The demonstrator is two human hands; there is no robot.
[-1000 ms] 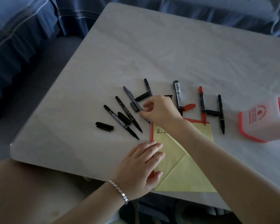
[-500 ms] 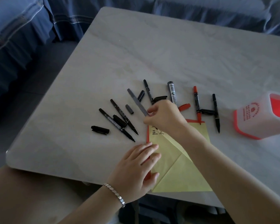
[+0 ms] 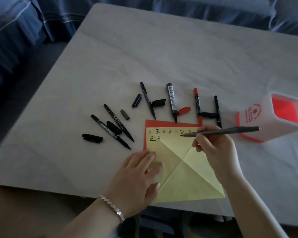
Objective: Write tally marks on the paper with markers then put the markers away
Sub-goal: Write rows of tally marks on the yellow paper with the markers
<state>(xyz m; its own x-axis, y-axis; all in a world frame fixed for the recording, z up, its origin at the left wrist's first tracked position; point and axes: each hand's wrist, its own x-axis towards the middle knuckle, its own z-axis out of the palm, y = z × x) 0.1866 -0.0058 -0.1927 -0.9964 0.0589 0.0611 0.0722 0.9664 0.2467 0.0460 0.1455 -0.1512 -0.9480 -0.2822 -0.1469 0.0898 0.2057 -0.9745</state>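
The thumb and fingers of the right hand are curled round a grey marker, held in a writing grip with the barrel pointing to the right and the tip brought to the upper row of tally marks; whether the tip touches the sheet cannot be told. The fingers of the left hand are laid out straight and pressed flat on the left edge of the yellow paper, nothing being grasped. A beaded bracelet is worn on the left wrist. The paper is creased along its diagonals and lies at the near edge of the table, upon a red sheet seen as a border along its far and left sides. Two rows of marks are written along the far edge, mostly in black, one in red. Beyond and to the left of the paper, uncapped markers are spread in a fan: thin black markers, a thick black marker and a red marker. Loose caps are scattered among them, black, grey and red. To the right of the paper a white holder with a red interior is placed. Blue fabric is visible past the table.
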